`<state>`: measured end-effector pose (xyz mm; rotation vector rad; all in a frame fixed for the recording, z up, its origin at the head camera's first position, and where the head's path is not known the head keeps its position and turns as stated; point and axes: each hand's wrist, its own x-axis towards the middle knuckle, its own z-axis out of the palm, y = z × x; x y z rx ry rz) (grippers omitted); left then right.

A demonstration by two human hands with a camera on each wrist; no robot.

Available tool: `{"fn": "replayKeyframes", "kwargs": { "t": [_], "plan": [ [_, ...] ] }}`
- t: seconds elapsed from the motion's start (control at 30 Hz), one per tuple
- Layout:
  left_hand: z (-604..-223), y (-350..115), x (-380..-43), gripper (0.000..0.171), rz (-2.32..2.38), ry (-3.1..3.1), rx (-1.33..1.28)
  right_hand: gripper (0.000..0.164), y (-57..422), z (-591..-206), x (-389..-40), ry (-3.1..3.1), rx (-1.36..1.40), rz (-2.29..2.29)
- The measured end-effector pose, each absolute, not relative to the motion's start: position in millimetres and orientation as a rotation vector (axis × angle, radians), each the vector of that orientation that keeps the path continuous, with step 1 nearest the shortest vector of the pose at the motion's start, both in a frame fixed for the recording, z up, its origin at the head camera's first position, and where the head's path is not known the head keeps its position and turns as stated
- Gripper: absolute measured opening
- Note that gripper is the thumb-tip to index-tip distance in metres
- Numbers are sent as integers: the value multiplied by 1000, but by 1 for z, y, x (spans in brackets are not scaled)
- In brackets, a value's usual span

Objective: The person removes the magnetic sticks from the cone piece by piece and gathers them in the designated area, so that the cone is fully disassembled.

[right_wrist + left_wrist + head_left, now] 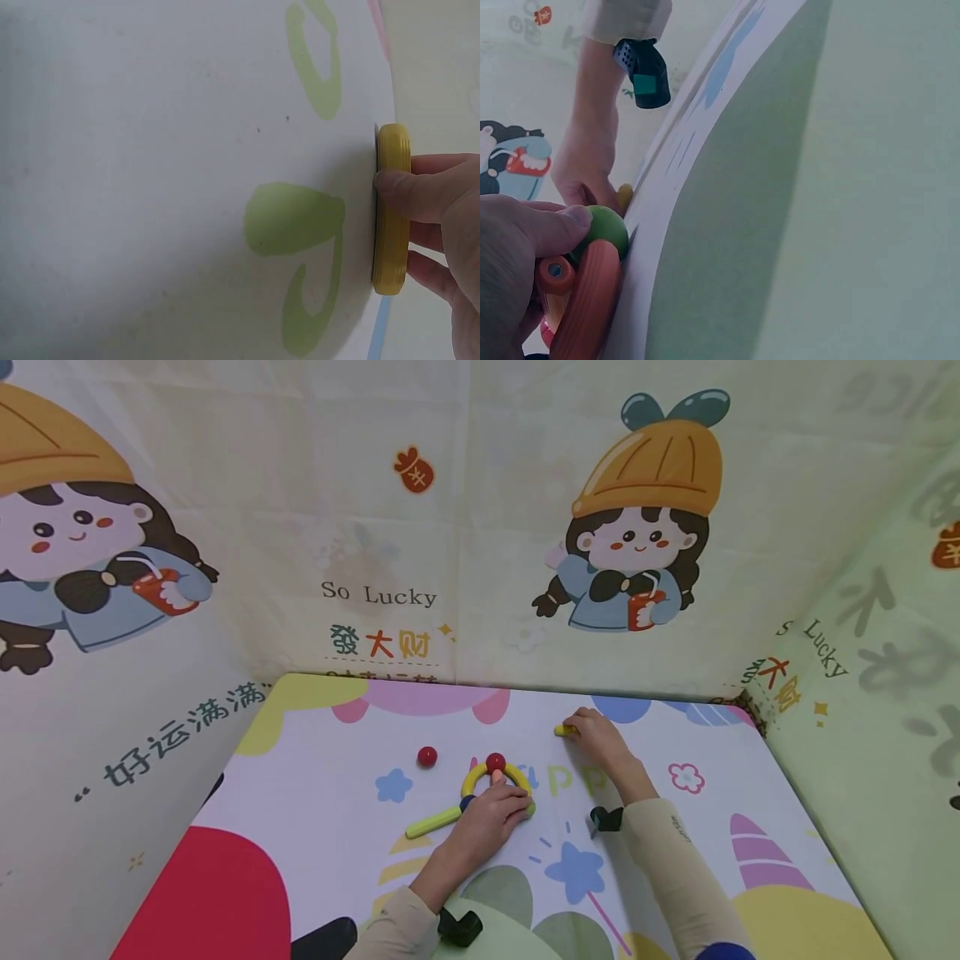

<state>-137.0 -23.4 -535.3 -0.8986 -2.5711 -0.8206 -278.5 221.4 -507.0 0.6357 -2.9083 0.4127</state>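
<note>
My left hand (487, 818) is at a ring of yellow curved pieces (470, 779) lying on the table. In the left wrist view its thumb and finger pinch a green ball (609, 231), beside an orange curved piece (589, 300) and an orange rod (556, 274) with a metal end. A red ball (496, 762) tops the ring. At its left a dark blue ball (467, 802) joins a yellow-green straight rod (433, 822). Farther right, my right hand (596, 739) pinches a short yellow rod (393, 240) at the table surface. The left palm hides part of the ring.
A loose red ball (427, 757) lies left of the ring. The table (315, 777) has a printed cover and meets patterned cloth walls (495, 543) at the back and sides. Dark devices, such as the wrist camera (606, 818), sit at both wrists.
</note>
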Motion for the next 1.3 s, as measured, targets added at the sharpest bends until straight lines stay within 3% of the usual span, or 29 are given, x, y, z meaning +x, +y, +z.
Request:
{"fn": "replayKeyframes", "kwargs": {
  "t": [0.23,0.63,1.07,1.3],
  "plan": [
    [-531,-24,-135,27,-797,-2618,-899,30,219,-502,-270,-2864,616,410],
    [-524,-33,-135,28,-928,-2437,-878,44,184,-492,-229,-2899,454,782],
    [-516,-49,-165,28,-837,-2601,-611,35,144,-498,-189,-2901,421,829],
    [-518,-52,-179,29,-772,-2715,-595,30,124,-499,-173,-2876,486,767]
  ]
}}
